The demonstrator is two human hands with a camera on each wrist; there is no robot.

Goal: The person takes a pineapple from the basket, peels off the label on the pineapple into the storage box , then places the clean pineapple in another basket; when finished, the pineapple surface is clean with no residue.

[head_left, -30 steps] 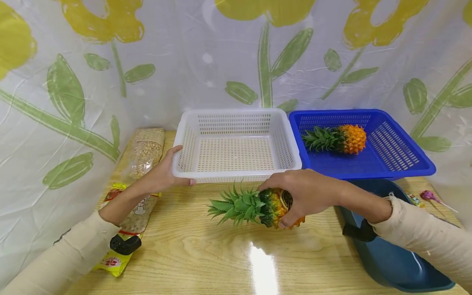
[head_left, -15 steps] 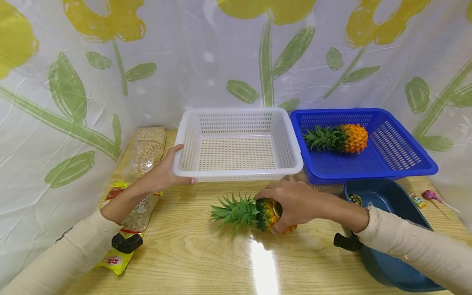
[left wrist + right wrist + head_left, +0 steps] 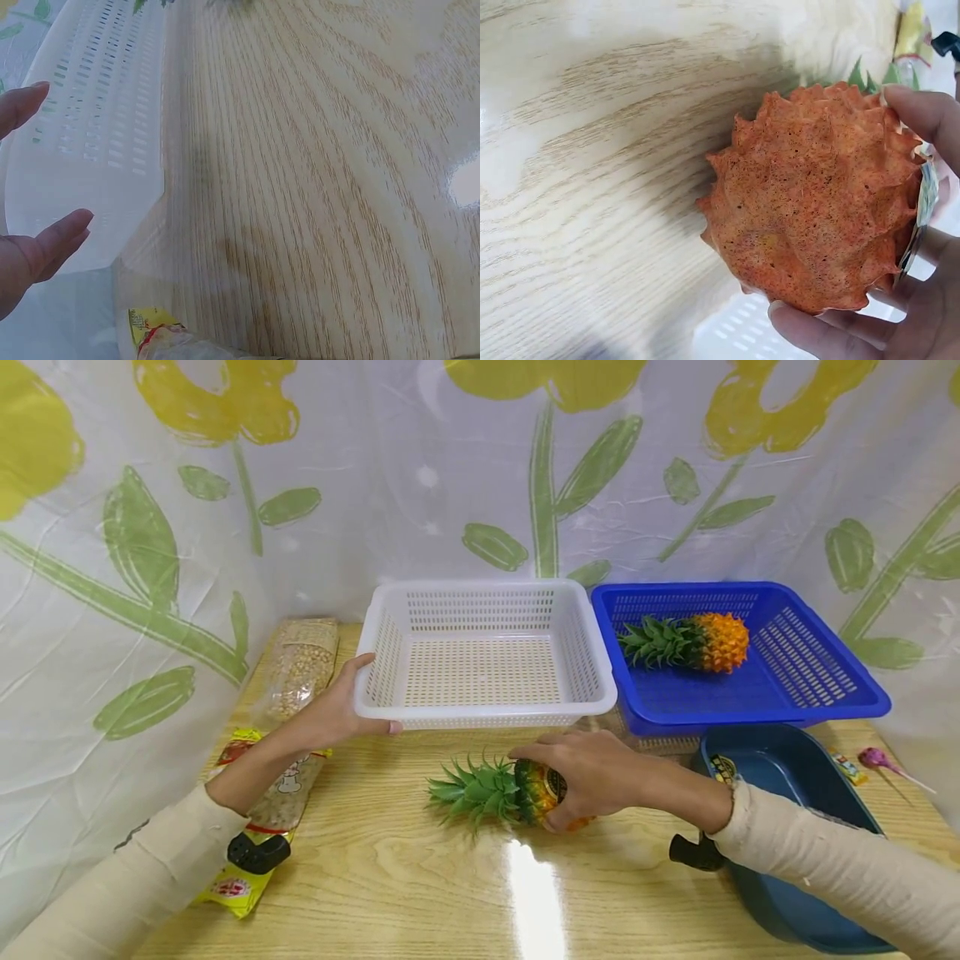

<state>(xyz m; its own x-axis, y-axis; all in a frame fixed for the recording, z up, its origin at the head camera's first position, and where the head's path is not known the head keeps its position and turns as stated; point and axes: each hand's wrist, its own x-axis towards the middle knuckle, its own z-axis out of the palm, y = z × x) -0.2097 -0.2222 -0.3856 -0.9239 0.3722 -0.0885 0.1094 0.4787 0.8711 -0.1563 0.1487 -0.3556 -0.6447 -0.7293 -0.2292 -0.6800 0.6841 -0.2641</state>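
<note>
One pineapple (image 3: 529, 792) is held in the right hand (image 3: 596, 777), the thumb on its near side and the fingers over its far side. It is on its side above the wooden table (image 3: 390, 852), leafy crown pointing left; whether it touches the tabletop I cannot tell. The right wrist view shows its orange, knobbly base, with a label beside the fingers.

Just beyond, on the far side of the table, is a white basket (image 3: 483, 712). The left hand (image 3: 337, 712) rests at its near left corner, finger and thumb spread wide against it.

Just right of the white basket stands a blue basket (image 3: 720, 696) with a second pineapple (image 3: 686, 643) on its side, crown to the left. Nearer, partly under the right sleeve (image 3: 817, 852), is a dark teal tub (image 3: 783, 768). A lollipop (image 3: 872, 757) and a small wrapped sweet (image 3: 850, 768) lie right of it.

At the far left is a clear bag of pale kernels (image 3: 296, 664); a yellow-and-red packet (image 3: 232, 893) lies nearer, partly behind the left arm. A flowered curtain (image 3: 360, 493) hangs behind everything.
</note>
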